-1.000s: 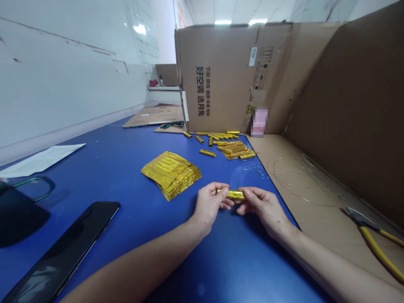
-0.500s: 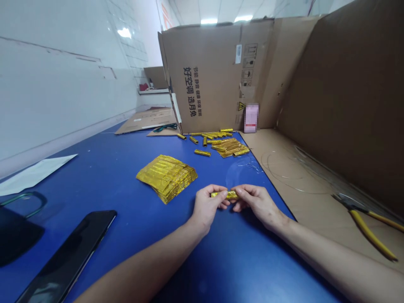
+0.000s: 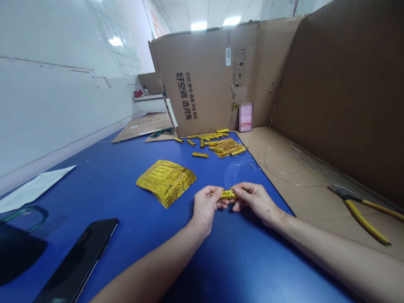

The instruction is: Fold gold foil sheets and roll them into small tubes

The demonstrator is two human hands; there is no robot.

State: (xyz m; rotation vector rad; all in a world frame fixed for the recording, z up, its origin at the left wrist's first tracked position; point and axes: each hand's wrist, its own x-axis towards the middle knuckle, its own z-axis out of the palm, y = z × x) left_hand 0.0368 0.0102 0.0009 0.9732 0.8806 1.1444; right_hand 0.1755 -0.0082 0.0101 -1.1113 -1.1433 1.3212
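Note:
Between my two hands is a small roll of shiny gold foil paper (image 3: 227, 195), held level just above the blue table. My left hand (image 3: 205, 204) pinches its left end between thumb and fingers, hiding that end. At the right end, my right hand (image 3: 252, 198) grips the roll with thumb and fingertips. A fanned stack of gold foil paper sheets (image 3: 166, 181) lies to the left of my hands. Beyond them, several finished-looking gold rolls (image 3: 200, 155) are scattered, some resting on flat gold sheets (image 3: 225, 147).
Yellow-handled pliers (image 3: 356, 206) and loose thin wire (image 3: 277, 168) lie on the cardboard at right. Tall cardboard (image 3: 208, 84) walls the back and right. A black phone (image 3: 78, 261), a dark mug-like object (image 3: 19, 248) and white paper (image 3: 34, 189) are at left.
The view has tilted and shifted slightly. My left thumb has moved a little left along the gold roll, showing more of its middle. Both hands keep hold of it.

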